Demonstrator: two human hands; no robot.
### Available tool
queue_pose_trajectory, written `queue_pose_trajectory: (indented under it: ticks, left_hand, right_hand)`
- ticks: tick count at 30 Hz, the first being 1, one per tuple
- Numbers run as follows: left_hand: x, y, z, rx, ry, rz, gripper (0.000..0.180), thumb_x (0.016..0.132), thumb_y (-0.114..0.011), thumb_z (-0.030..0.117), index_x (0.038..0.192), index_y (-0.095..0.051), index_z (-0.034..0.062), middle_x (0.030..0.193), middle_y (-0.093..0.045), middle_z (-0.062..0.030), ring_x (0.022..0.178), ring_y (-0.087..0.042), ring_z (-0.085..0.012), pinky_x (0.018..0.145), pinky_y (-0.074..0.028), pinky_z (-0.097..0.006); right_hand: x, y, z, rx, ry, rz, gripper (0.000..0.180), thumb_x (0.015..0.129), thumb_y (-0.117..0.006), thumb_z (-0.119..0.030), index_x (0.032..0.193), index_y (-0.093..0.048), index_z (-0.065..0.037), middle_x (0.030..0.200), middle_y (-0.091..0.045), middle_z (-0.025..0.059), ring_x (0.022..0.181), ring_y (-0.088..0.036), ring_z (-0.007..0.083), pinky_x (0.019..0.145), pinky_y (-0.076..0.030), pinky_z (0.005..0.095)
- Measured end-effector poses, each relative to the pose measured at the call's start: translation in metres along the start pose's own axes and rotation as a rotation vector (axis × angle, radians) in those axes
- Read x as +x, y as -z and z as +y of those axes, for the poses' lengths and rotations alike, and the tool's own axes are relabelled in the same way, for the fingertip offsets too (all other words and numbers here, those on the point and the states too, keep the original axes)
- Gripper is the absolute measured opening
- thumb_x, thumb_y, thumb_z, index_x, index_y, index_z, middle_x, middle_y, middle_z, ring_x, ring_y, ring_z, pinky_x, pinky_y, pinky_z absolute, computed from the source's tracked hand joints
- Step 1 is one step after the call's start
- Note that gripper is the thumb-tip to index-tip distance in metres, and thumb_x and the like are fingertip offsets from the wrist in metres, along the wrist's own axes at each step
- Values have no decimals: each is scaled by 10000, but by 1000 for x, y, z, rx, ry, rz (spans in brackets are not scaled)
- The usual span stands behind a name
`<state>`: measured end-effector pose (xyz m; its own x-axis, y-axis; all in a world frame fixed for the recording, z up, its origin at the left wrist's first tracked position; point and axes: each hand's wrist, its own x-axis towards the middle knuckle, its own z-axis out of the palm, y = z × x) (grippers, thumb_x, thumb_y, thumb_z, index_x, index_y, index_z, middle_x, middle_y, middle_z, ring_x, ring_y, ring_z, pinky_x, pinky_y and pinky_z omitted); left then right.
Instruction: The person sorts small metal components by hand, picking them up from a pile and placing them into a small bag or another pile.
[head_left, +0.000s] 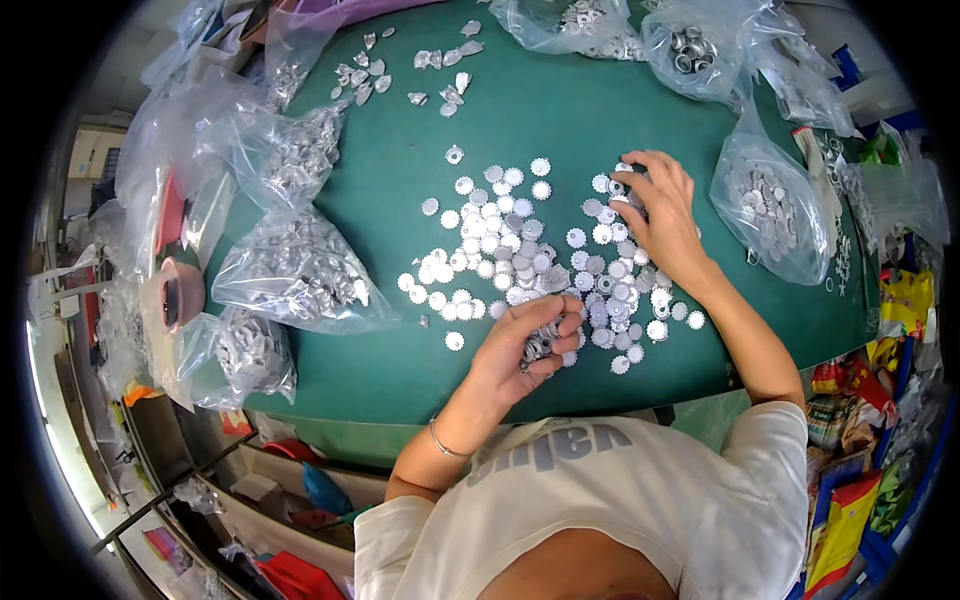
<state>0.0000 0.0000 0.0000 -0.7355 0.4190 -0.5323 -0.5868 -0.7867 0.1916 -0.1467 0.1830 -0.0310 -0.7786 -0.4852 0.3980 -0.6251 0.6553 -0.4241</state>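
Observation:
My left hand (pixel 535 340) is cupped palm up near the table's front edge, fingers curled around a handful of small metal rings (pixel 540 343). Part of the handful is hidden by the fingers. Scalloped silver discs (pixel 490 225) lie in a loose, partly overlapping spread just beyond it. At the right side of this spread, my right hand (pixel 660 205) reaches down with thumb and fingers apart, around a small disc (pixel 617 188) at its fingertips. Some discs near my right forearm, such as a disc with a raised ring (pixel 656 330), look different from the flat ones.
The green table (pixel 390 180) carries clear bags of metal parts at left, including a large bag (pixel 295 265), and a bag of discs (pixel 770 205) at right. Irregular metal pieces (pixel 360 75) lie at the far left. A pink container (pixel 182 293) stands by the left edge.

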Motion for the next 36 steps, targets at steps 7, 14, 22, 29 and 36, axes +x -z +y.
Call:
queue_pose_trajectory:
  ticks: [7, 14, 22, 29, 36]
  left_hand:
    - [-1, -16, -9, 51, -37, 207, 233, 892, -501, 210, 999, -538, 7, 802, -515, -32, 668, -471, -86, 374, -307, -153]
    - [3, -9, -19, 67, -48, 143, 212, 907, -474, 227, 898, -545, 28, 800, -504, -77, 643, -465, -122, 351, -315, -157]
    - [-11, 15, -22, -91, -42, -44, 245, 922, -443, 231, 790, -515, 37, 710, -410, -68, 567, -365, -120, 314, -259, -163]
    - [-23, 22, -27, -95, -52, -16, 312, 929, -416, 253, 726, -514, 37, 657, -405, -75, 516, -356, -123, 313, -262, -172]
    - [-28, 21, -30, -8, -137, -53, 316, 916, -440, 249, 695, -514, 35, 636, -417, -84, 499, -361, -135, 311, -248, -182]
  right_hand:
    - [-16, 29, -44, 485, -169, -135, 129, 708, -682, -70, 796, -590, -49, 783, -576, 28, 855, -542, 200, 798, -369, 336]
    - [-23, 29, -29, 266, -62, -15, 264, 781, -628, -149, 999, -556, -18, 1035, -545, 111, 1013, -480, 287, 880, -354, 374]
    - [-58, 29, -43, 23, 25, -345, 480, 770, -638, -230, 1177, -486, -24, 1301, -381, 180, 1249, -288, 377, 1015, -231, 501]
    - [-48, 31, -64, 228, 83, -225, 288, 683, -696, -128, 925, -576, -28, 1128, -475, 120, 1115, -405, 321, 906, -327, 477]
    - [-19, -12, -78, -135, 392, -297, 255, 693, -669, -244, 806, -573, -36, 877, -513, 82, 912, -464, 245, 843, -341, 384]
